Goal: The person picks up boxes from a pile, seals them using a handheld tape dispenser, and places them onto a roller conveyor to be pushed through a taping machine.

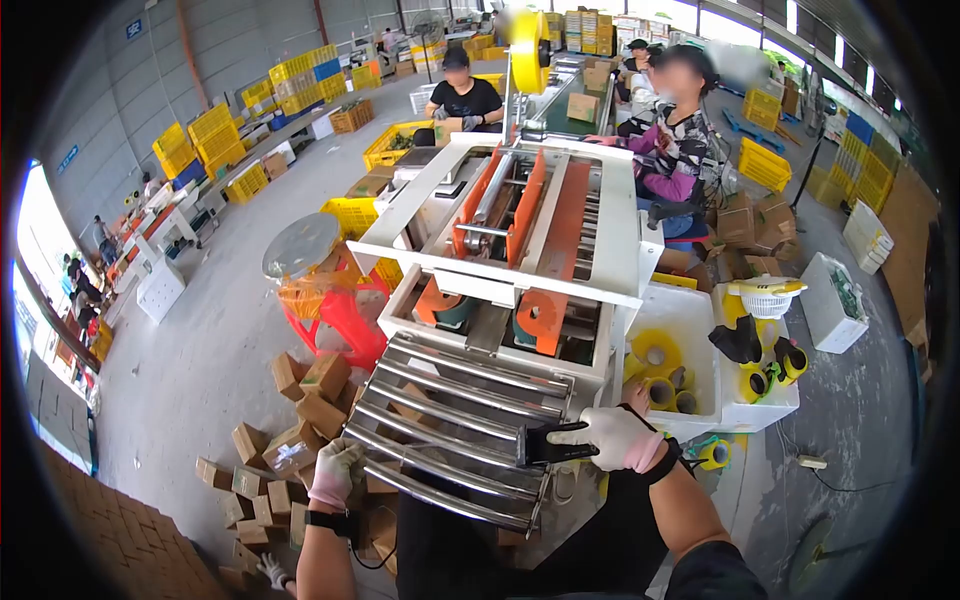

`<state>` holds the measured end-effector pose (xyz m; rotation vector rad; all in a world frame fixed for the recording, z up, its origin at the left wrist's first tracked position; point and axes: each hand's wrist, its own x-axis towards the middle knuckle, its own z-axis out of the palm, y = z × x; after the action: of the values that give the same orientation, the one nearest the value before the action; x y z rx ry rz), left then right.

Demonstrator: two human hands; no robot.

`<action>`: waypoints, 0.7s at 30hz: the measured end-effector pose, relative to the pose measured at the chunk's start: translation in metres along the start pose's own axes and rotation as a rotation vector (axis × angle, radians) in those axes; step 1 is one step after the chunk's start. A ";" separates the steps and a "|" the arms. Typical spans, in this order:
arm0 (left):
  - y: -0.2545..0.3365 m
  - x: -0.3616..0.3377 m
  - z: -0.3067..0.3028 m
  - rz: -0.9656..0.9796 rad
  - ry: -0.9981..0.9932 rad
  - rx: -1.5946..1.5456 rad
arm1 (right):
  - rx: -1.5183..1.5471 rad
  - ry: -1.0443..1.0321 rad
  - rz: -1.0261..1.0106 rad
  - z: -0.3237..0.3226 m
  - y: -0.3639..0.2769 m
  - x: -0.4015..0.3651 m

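Note:
My right hand (612, 437), in a pale glove, grips a black, flat handheld device (545, 446) over the right end of the roller conveyor (455, 432). The device's exact kind is not clear. My left hand (337, 468), gloved too, is at the left end of the steel rollers with its fingers curled; what is in them, if anything, is hidden. Beyond the rollers stands a white carton-sealing machine (405, 225) with orange guides and a roll of yellow tape (530, 52) on top. No carton lies on the rollers.
Small cartons (290, 450) are heaped on the floor at left, near another person's gloved hand (273, 570). A red stool (345, 325) stands beside the machine. At right, a white foam box (690, 345) holds tape rolls. Two co-workers (466, 98) (680, 140) are behind the machine.

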<state>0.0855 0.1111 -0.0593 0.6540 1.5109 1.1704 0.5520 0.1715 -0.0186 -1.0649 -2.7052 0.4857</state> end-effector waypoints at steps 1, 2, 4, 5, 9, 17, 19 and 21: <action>-0.001 0.000 0.001 -0.022 0.008 0.021 | -0.001 -0.025 0.009 -0.003 -0.003 0.001; -0.009 0.005 -0.002 -0.032 0.007 0.033 | 0.029 -0.081 0.042 -0.009 -0.009 0.003; -0.030 0.017 -0.012 -0.032 -0.004 0.044 | 0.052 0.020 -0.012 0.002 -0.005 0.002; -0.038 0.021 -0.014 -0.022 -0.015 0.043 | 0.039 -0.006 0.001 0.004 -0.004 0.002; -0.050 0.020 -0.015 -0.103 -0.031 0.042 | -0.003 -0.235 0.123 0.000 -0.007 0.006; -0.026 0.004 -0.004 -0.057 -0.043 0.004 | -0.012 -0.136 0.068 -0.011 -0.005 -0.003; -0.012 0.004 0.002 -0.010 -0.064 0.005 | -0.038 -0.060 0.069 -0.012 0.000 -0.010; 0.001 0.008 0.009 0.033 -0.098 0.005 | -0.037 0.076 0.010 -0.018 0.001 -0.019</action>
<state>0.0913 0.1212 -0.0611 0.7316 1.4257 1.1435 0.5717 0.1635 -0.0033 -1.0839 -2.6534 0.3904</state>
